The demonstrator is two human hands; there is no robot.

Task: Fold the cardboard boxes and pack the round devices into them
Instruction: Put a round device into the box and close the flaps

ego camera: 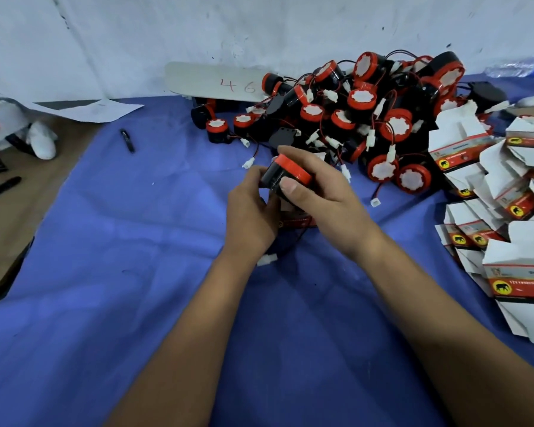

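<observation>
My right hand (321,192) grips a round black device with a red rim (282,174) from above, thumb on its near side. Below it, my left hand (252,211) holds a small red-and-black cardboard box (296,221), mostly hidden behind both hands. The device sits at the box's top. Its wire and white connector (267,259) hang down onto the blue cloth. A big heap of the same devices (367,118) lies at the back right. Several white-and-red boxes, folded with open flaps, (500,195) are piled at the right edge.
A blue cloth (136,257) covers the table, with bare brown surface at the left. A black pen (127,140) lies on the cloth, another dark pen (0,188) farther left. A white board marked 46 (216,81) leans at the back wall. A plastic bottle (518,66) lies far right.
</observation>
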